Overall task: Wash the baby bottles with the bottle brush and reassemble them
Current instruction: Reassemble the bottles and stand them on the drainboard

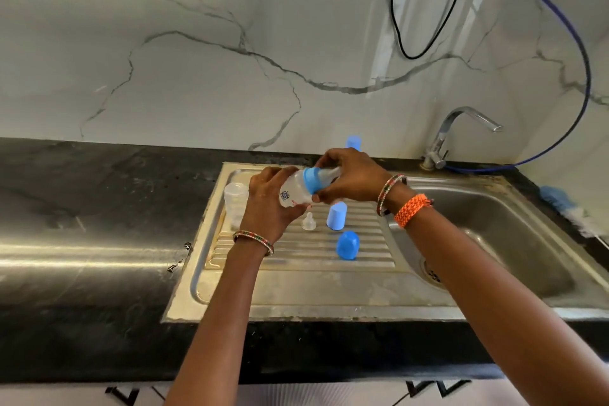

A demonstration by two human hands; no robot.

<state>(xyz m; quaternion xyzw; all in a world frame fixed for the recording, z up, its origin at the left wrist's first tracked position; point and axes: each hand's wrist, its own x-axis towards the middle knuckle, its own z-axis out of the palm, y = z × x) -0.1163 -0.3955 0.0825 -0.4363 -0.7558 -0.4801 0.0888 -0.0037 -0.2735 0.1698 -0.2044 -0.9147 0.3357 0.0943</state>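
So both hands are on one baby bottle (293,193), held tilted over the ribbed drainboard (296,260). The left hand (268,204) is wrapped around the clear body to keep it from spinning, and the right hand (352,176) has its fingers curled round the blue collar ring (313,180) and the teat end. Looks like a screwing grip to me, though I can't tell from here whether the ring is going on or coming off. Holding it over the drainboard makes sense, drips go straight onto the steel.

Just below the hands there's a loose clear teat (308,222) standing on the ridges, a blue cap (336,215) beside it, and a second blue cap (347,245) a bit nearer the front edge. A third blue cap (354,143) sits back by the wall. Another clear bottle body (235,203) stands at the left end of the drainboard, no top on it, so I'd guess that one's waiting for its parts.

The bottle brush (566,208) is parked on the black desk (99,208) to the right of the sink basin (494,241), well apart from both hands. The tap (461,132) isn't visibly running.
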